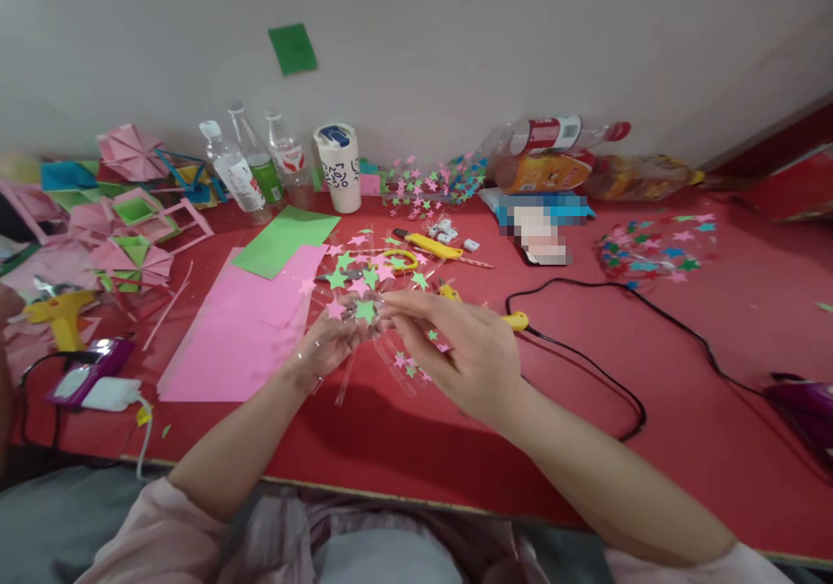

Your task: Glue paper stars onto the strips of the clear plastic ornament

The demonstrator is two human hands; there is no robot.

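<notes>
Near the middle of the view, my left hand (331, 344) is closed around a clear plastic piece whose thin strips spread outward. Pink and green paper stars sit on these strips, with a green star (365, 311) at the centre. My right hand (459, 341) reaches in from the right, thumb and fingertips pinched together at that green star's edge; whether they grip it is too small to tell. Behind the strips lie yellow-handled scissors (400, 260) and a yellow cutter (433, 246). Pink paper (227, 332) and a green sheet (283, 241) lie left of the hands.
A yellow glue gun (65, 315) and purple power strip (104, 367) are at left, beside folded paper shapes (134, 263). Bottles (238, 176) and a cup (338, 167) stand along the wall. A black cable (586, 354) crosses the right side, near another star-covered piece (651, 252).
</notes>
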